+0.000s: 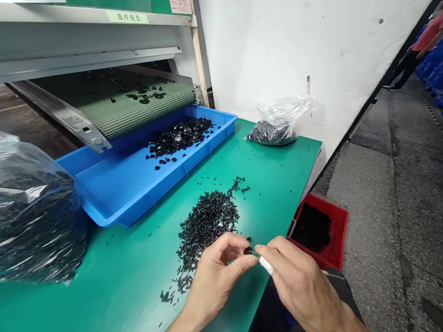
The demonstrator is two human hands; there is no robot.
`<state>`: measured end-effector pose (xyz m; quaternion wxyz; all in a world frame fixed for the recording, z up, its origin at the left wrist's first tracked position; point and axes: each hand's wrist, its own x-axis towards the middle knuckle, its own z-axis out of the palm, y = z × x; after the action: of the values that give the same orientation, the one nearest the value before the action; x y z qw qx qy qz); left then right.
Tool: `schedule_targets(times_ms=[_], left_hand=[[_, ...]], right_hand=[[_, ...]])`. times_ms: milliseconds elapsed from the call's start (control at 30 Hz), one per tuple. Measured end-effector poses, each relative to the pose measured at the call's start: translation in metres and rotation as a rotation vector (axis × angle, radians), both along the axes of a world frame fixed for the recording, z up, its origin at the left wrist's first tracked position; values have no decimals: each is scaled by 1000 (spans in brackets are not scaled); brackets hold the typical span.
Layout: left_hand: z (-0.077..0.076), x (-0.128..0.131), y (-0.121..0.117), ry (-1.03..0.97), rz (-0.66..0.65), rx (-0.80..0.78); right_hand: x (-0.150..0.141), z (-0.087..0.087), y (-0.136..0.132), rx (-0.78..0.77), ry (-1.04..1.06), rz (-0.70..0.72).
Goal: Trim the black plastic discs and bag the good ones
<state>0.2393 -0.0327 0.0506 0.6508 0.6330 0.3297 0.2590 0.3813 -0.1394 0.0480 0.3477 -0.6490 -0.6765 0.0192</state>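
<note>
My left hand (224, 266) is closed, pinching a small round black part (247, 251) between thumb and forefinger. My right hand (301, 282) is closed on a slim tool with a thin pale tip (254, 253) that reaches the black part. Something white (266, 265), wrapped round the tool or a finger, shows at the right fingertips; I cannot tell which. Just beyond both hands, a heap of short black rod-like pieces (208, 218) lies on the green tabletop (140, 291).
A blue tray (128, 214) holding glossy black parts (183, 135) sits under a green conveyor belt (145, 110). Clear bags of black pieces stand at left (20, 220) and back right (273, 132). A red bin (343, 231) is below the table's right edge. A person (435, 25) stands far right.
</note>
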Motion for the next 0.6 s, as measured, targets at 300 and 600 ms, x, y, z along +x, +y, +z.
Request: schedule_targets(times_ms=[300, 600], left_hand=[[2, -3, 6, 12, 29, 41], [-4, -17, 16, 71, 20, 62]], right_hand=[[-20, -12, 10, 121, -174, -108], [-12, 2, 35, -349, 453, 27]])
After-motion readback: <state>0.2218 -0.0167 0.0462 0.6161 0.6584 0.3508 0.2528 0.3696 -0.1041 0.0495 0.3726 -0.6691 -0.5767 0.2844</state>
